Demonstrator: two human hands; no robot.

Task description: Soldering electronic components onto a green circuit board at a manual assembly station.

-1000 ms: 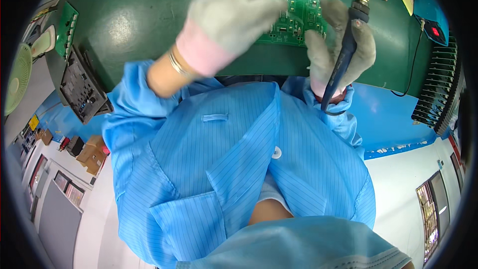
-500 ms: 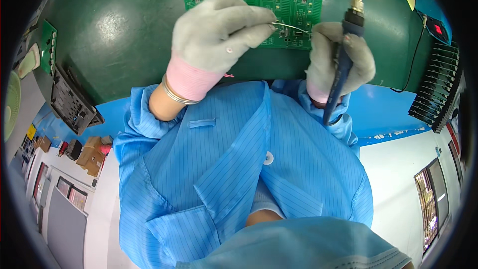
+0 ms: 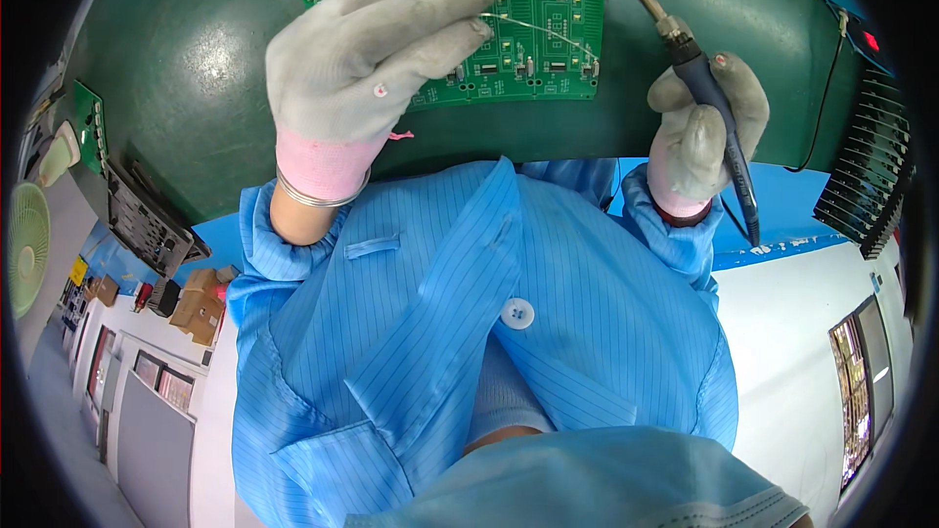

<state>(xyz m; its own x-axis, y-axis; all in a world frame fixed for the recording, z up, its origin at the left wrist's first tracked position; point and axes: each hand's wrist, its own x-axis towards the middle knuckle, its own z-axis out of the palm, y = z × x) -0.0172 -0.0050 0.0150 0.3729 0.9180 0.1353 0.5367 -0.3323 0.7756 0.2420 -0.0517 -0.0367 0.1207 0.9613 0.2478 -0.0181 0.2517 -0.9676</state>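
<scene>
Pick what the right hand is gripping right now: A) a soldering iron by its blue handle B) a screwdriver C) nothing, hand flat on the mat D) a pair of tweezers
A: the gloved right hand is wrapped round the blue handle of a soldering iron, its metal tip angled toward the green circuit board, while the left hand pinches a thin solder wire over the board.
</scene>
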